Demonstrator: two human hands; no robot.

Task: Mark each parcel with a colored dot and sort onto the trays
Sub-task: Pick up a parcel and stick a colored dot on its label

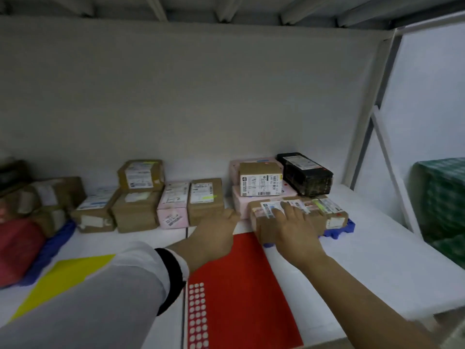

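Observation:
A flat brown parcel point(327, 214) with several labels lies on a blue tray point(338, 231) at the right. My right hand point(293, 229) rests palm down on its near left part, fingers spread. My left hand point(217, 234) reaches beside the parcel's left end, fingers hidden behind it, so its grip is unclear. A red sticker sheet point(241, 285) with rows of pale dots lies under both arms. A yellow sheet point(57, 278) lies to the left. Behind the brown parcel are a pink box point(242, 201), a small brown box point(259, 181) and a black parcel point(305, 175).
A row of brown and pink parcels point(141, 197) stands along the back wall. At the far left, more parcels and a red bag point(17, 248) sit on another blue tray point(50, 250). A green patterned bundle point(442, 205) stands beyond the white shelf frame point(392, 172).

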